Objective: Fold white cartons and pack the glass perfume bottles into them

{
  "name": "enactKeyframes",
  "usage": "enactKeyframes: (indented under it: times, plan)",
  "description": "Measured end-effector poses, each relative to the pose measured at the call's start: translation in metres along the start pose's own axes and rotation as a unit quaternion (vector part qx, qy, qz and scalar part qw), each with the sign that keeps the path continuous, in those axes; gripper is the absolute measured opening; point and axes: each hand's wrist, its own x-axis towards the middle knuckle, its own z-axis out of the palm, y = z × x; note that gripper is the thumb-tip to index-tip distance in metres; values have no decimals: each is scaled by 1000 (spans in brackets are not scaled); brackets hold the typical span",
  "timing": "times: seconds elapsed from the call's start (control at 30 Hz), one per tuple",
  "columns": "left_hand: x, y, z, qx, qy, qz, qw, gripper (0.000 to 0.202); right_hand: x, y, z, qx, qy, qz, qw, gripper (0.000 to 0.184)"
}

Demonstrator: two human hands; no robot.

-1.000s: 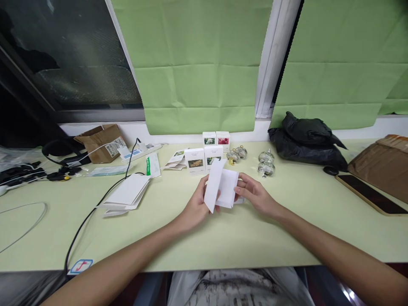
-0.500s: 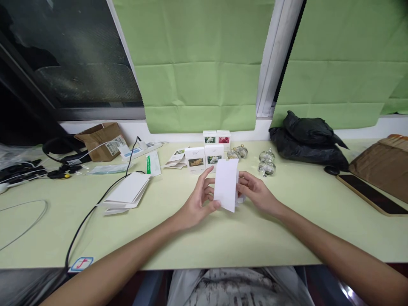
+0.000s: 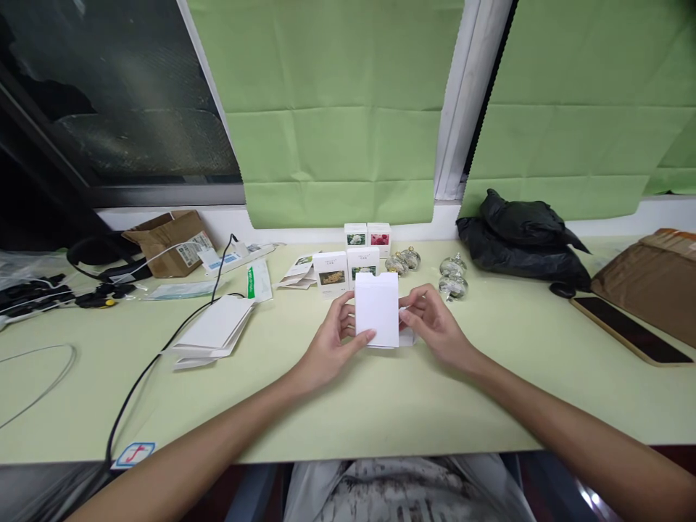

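A white folding carton point(image 3: 377, 310) stands upright between my hands, its plain side facing me and a small notch at its top edge. My left hand point(image 3: 336, 341) grips its left side, thumb across the front and fingers behind. At the right edge my right hand point(image 3: 432, 324) pinches a flap of the same carton between thumb and fingers. Just behind stand white boxes with flower pictures: one with yellow flowers point(image 3: 331, 274), one with a white flower point(image 3: 362, 259), and a smaller pair farther back, including a box with a red flower point(image 3: 379, 239).
Flat folded white cartons point(image 3: 214, 326) lie at left beside a black cable point(image 3: 146, 373). Round ornate glass bottles point(image 3: 453, 277) stand right of the boxes. Farther right are black plastic bags point(image 3: 525, 243), a phone point(image 3: 634, 330) and a brown package point(image 3: 652, 286). An open cardboard box point(image 3: 168, 245) sits back left.
The carton has turned so its broad face points at me, and it looks wider and more opened out. Both hands remain on it, in nearly the same place.
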Motion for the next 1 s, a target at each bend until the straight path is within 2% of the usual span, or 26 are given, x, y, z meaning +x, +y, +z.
enactKeyframes:
  times: [0.17,0.37,0.57,0.7,0.87,1.0]
  plan:
    - [0,-2,-6,11,4,10,1000,73,-1,-11,-1,-133,-54,-37,989,21]
    - [-1,1,-17,26,4,-23,999,83,-3,-7,-1,-285,-45,-67,955,18]
    - [-4,7,-30,137,62,-95,984,78,-4,0,-6,-389,-81,-92,913,40]
    - [-12,15,-35,254,57,-124,957,67,-4,7,-8,-423,-124,-93,893,48]
    - [-19,19,-39,447,42,-66,891,47,-4,16,-10,-412,-160,-116,889,39]
    - [-19,20,-45,511,4,-66,857,52,-5,13,-9,-395,-171,-126,894,42]
